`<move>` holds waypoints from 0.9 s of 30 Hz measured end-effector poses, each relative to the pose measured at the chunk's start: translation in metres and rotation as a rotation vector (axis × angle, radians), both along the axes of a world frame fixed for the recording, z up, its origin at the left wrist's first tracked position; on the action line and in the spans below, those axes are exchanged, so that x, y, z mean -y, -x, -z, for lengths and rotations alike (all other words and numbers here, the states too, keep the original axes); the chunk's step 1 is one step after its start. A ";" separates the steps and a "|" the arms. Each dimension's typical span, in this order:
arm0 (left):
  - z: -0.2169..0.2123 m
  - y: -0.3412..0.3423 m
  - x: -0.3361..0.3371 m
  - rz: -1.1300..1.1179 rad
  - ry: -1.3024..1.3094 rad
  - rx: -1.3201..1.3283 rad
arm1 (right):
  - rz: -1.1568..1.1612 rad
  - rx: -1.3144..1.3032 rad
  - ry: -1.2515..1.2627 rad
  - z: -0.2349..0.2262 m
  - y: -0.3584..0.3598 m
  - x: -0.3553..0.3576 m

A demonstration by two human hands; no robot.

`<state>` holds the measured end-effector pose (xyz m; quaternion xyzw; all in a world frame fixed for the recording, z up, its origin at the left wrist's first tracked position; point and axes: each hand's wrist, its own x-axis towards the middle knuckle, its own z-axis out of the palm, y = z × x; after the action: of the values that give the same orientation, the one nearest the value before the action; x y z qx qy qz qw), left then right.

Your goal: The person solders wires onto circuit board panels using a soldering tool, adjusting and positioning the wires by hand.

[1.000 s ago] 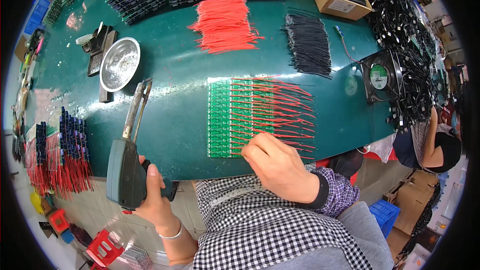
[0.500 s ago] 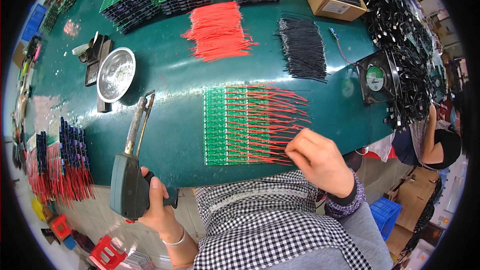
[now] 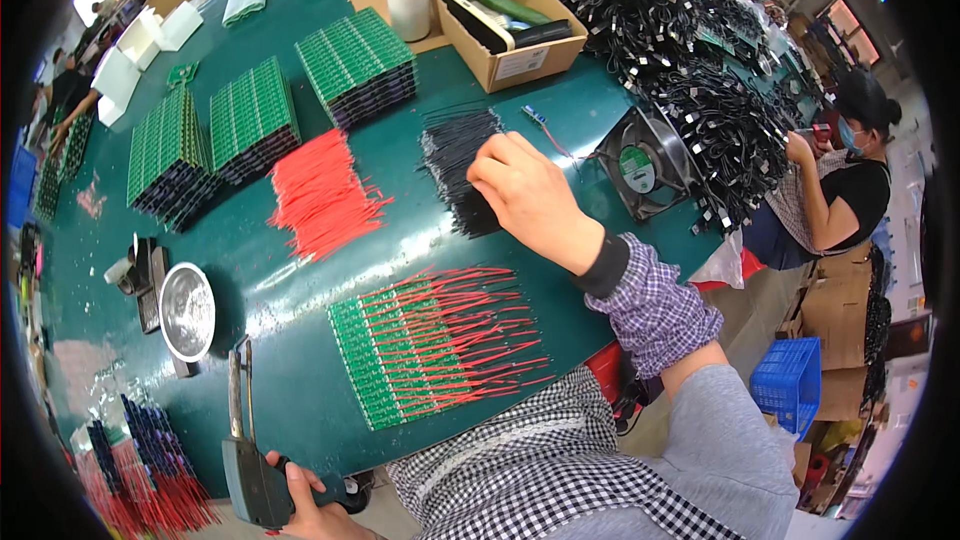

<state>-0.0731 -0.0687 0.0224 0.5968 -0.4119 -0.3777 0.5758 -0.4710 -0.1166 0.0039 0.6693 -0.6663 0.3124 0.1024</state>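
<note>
My left hand grips a dark green soldering gun at the table's front edge, its metal tip pointing up and away. My right hand is over a bundle of black wires. Its thumb and fingers are pressed together at the bundle's right side; whatever is between them is hidden. Nearer to me lies a green circuit board panel. Rows of red wires run across it and stick out past its right edge. A pile of loose red wires lies left of the black ones.
Stacks of green boards stand behind the wires. At left is a metal bowl near wired boards. A fan, a cardboard box and heaped black cables are at right, where a co-worker sits.
My right hand has moved from the red wire ends on the panel up to the black wires. The view has shifted up and right. The soldering gun stays in my left hand.
</note>
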 end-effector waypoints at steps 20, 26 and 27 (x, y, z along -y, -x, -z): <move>-0.005 0.009 0.009 -0.024 -0.029 0.010 | -0.065 -0.210 -0.090 0.014 0.016 0.031; -0.007 0.014 0.008 -0.034 -0.027 0.010 | -0.067 -0.208 -0.065 0.005 0.013 0.029; -0.008 0.015 0.008 -0.029 -0.026 0.000 | -0.080 -0.209 -0.050 0.002 0.012 0.028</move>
<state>-0.0885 -0.0767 0.0307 0.6101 -0.3982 -0.3748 0.5733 -0.4834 -0.1446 0.0020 0.7266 -0.6324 0.2279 0.1421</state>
